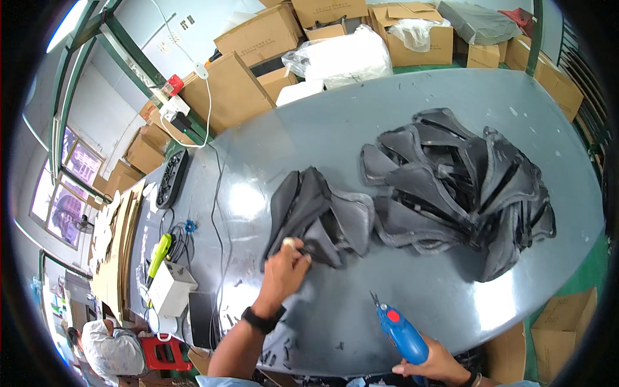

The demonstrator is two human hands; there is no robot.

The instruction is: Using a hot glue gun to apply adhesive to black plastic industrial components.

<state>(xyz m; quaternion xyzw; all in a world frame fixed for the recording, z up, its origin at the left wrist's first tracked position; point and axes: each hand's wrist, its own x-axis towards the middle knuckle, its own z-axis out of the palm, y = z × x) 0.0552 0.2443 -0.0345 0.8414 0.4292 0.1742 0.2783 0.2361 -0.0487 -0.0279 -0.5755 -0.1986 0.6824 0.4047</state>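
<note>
My left hand point(284, 274) reaches to the near edge of a dark grey, moulded padded piece point(309, 206), its fingers closed on that edge. A pale cover sits on one fingertip. That piece has several curved panels and lies on the table left of a bigger heap. In my right hand point(435, 364) is a blue handheld power cutter point(403, 335) with a red button and a narrow pointed tip. It is held near the front edge, apart from the padded piece. The heap of similar dark padded pieces point(451, 180) lies to the right.
Small black scraps point(277, 351) lie by the grey table's point(335, 322) front edge. At left are a white box point(173, 289), a yellow-green tool point(159, 255), a power strip point(172, 179) and trailing cables. Cartons point(412, 45) stand behind; another person point(111, 348) sits at far left.
</note>
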